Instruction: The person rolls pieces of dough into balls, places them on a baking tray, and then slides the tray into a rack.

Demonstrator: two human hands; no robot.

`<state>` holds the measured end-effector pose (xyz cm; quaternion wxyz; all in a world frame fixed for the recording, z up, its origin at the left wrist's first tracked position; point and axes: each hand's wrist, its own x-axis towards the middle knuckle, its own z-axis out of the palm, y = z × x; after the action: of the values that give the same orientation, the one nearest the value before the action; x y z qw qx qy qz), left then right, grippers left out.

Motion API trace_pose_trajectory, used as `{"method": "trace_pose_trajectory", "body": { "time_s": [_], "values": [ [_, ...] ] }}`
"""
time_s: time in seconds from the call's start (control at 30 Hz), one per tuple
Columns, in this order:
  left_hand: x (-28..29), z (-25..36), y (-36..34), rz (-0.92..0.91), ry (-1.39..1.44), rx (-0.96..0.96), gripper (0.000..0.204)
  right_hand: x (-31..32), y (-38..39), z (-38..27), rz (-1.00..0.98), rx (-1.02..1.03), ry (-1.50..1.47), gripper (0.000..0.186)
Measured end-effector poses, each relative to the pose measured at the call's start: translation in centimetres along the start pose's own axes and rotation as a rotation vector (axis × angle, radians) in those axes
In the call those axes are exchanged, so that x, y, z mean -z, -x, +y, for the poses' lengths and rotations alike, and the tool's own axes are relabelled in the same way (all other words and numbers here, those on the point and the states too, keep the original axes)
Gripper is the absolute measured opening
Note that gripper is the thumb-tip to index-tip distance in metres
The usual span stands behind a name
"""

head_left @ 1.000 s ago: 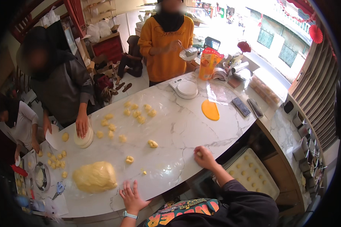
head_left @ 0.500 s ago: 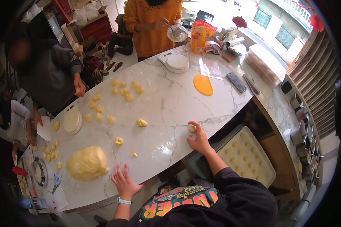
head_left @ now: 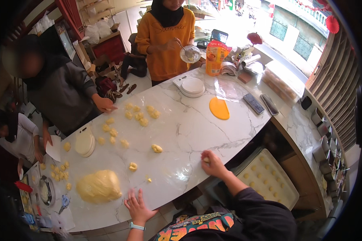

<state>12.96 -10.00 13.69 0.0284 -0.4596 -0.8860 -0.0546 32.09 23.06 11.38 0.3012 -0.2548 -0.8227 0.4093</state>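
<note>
pale dough ball (head_left: pixel 206 160) sits under right hand (head_left: pixel 214 164) (left hand (head_left: pixel 138 209) well apart).

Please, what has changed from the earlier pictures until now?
A co-worker's hand lifted off the left scale and moved right, toward the dough pieces. The right hand opened around the ball, then curled over it again. The spread left hand and the dough block stayed put.
</note>
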Motion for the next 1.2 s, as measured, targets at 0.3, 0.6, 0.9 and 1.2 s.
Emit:
{"method": "trace_pose_trajectory", "body": {
  "time_s": [0.3,0.6,0.9,1.2],
  "values": [
    [-1.0,0.3,0.2,0.016,0.003,0.005,0.117,-2.2,-6.3,1.0,0.173,-0.077,0.223,0.021],
    [-0.8,-0.3,-0.5,0.045,-0.018,-0.036,0.116,2.4,-0.9,-0.7,0.03,-0.003,0.191,0.047],
    [-4.1,-3.6,0.6,0.2,-0.579,-0.218,0.106,11.6,15.3,5.9,0.284,-0.442,-0.995,0.03],
    [-8.1,-8.8,-5.7,0.281,-0.894,-0.485,0.121,24.7,49.0,19.3,1.268,-1.189,-0.164,0.044]
  ]
}}
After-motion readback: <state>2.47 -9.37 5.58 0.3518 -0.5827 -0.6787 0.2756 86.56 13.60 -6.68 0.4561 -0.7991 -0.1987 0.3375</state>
